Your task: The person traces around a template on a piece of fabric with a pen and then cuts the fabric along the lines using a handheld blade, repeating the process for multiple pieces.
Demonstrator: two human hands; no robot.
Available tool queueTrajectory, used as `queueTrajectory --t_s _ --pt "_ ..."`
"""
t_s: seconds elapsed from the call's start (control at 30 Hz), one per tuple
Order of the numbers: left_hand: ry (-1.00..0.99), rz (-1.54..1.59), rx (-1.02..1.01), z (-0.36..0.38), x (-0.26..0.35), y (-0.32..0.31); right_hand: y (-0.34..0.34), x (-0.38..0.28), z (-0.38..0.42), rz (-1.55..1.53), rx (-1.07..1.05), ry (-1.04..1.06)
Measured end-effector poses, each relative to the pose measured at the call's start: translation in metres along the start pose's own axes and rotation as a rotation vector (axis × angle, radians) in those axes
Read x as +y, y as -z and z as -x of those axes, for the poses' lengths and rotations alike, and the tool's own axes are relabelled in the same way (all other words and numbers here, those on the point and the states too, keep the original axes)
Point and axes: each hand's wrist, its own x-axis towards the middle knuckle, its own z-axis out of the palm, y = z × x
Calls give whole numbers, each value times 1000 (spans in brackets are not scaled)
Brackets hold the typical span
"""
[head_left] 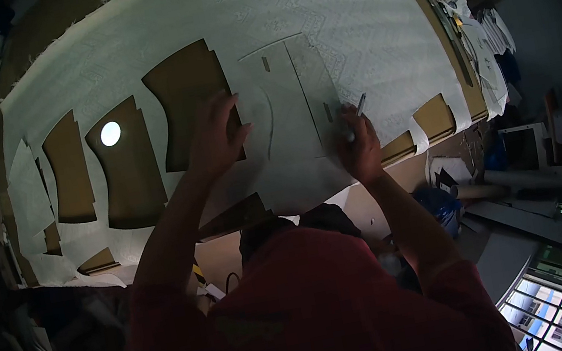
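Note:
White patterned fabric (376, 31) covers a large table. Several curved shapes are cut out of it, showing brown surface beneath, such as the cutout (189, 101) near my left hand (219, 130). That hand hovers or rests at the cutout's right edge, fingers apart, holding nothing. A pale, flat pattern piece (290, 99) with two small slots and a long line lies on the fabric between my hands. My right hand (359, 139) is at its lower right edge, fingers closed round a slim pen-like tool (361, 103) that points upward.
Papers and tools (453, 2) are piled along the table's right side. Fabric strips (418, 135) hang over the front edge at the right. A blue bag (439, 211) and boards (522, 219) lie below on the right. A bright round spot falls on one left cutout.

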Motion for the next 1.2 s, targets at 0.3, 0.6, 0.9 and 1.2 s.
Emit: queueTrajectory --t_s 0.3,0.6,0.9,1.2 --pt "-109 -416 -115 -20 31 -45 31 31 -10 -147 -260 97" --pt "99 -325 -292 -44 49 -23 35 39 -9 -194 -369 107" --pt "-233 -286 -270 -42 4 -24 34 25 -12 -85 -371 198" --pt "-257 -265 -190 -38 -2 -26 25 7 -2 -118 -303 84"
